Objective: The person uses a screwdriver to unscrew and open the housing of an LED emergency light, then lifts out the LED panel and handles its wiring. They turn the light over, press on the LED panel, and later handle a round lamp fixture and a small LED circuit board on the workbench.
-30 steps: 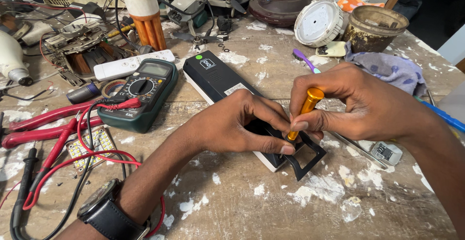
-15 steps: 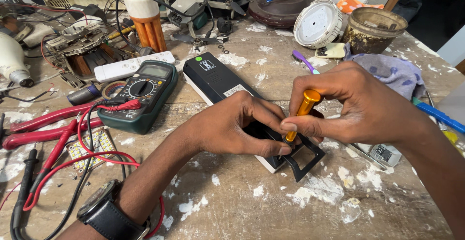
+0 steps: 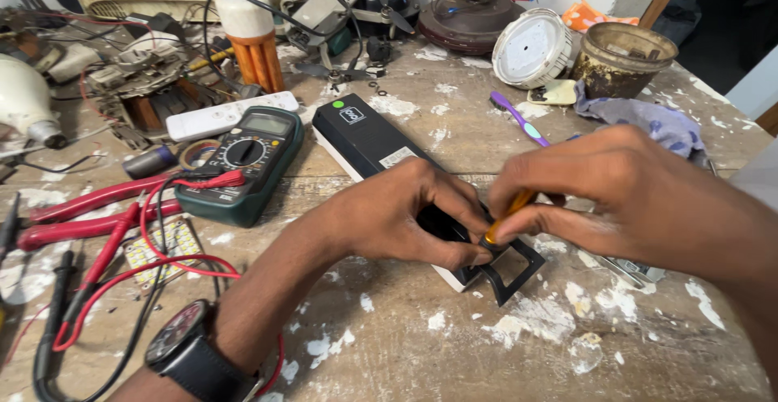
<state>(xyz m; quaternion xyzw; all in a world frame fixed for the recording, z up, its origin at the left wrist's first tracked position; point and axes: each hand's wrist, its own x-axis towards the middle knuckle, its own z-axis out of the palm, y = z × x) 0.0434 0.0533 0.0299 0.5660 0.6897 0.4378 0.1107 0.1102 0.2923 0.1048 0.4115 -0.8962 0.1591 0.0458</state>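
Note:
A long black box-shaped device [image 3: 363, 136] with a white underside lies diagonally on the paint-spattered wooden table [image 3: 454, 353]. My left hand [image 3: 405, 215] presses down on its near end, fingers curled over the black square frame [image 3: 510, 268] there. My right hand [image 3: 616, 187] grips an orange-handled screwdriver [image 3: 509, 211], held nearly upright with its tip down into the device's near end, right beside my left fingertips. A black wristwatch [image 3: 190, 353] sits on my left wrist.
A green multimeter [image 3: 247, 159] with red leads [image 3: 154, 244] lies to the left, next to a small LED board [image 3: 158, 248] and a white remote [image 3: 231, 114]. Behind are a round white lamp cover [image 3: 531, 45], a dirty pot [image 3: 622, 57], a purple toothbrush [image 3: 519, 118] and a grey cloth [image 3: 648, 122].
My right hand has closed further over the screwdriver, hiding more of its orange handle. My left hand and the black device stay in the same place.

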